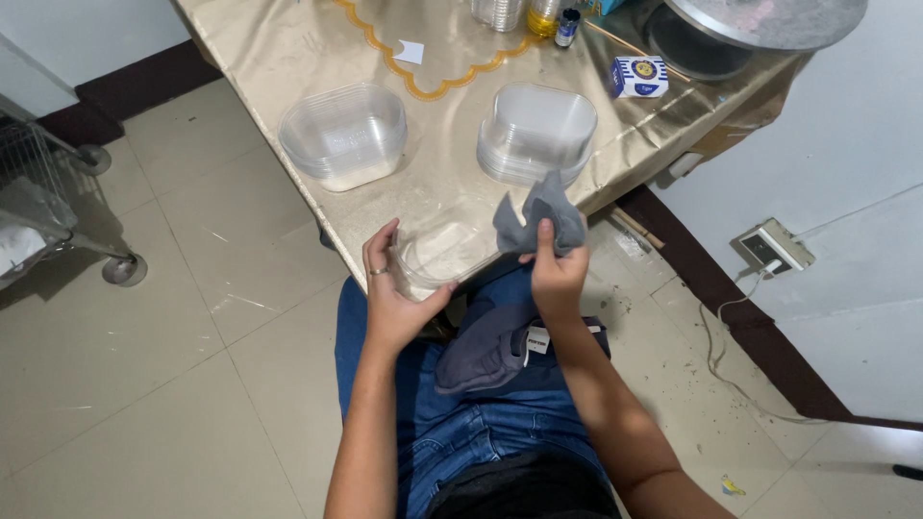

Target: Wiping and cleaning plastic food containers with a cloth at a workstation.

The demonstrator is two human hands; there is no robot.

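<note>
Clear glossy plastic container (437,252), matt grey cloth (538,223).

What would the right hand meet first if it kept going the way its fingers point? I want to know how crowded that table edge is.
Probably the upside-down stack of clear containers. The right hand holds a grey cloth and points up-table toward that stack; depth is hard to judge.

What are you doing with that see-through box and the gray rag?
A person sitting at the table edge holds a clear plastic container in the left hand. The right hand pinches a gray cloth at the container's rim. More gray cloth lies on the lap. On the gold tablecloth sit a stack of clear containers, open side up, and another stack, upside down.
</note>
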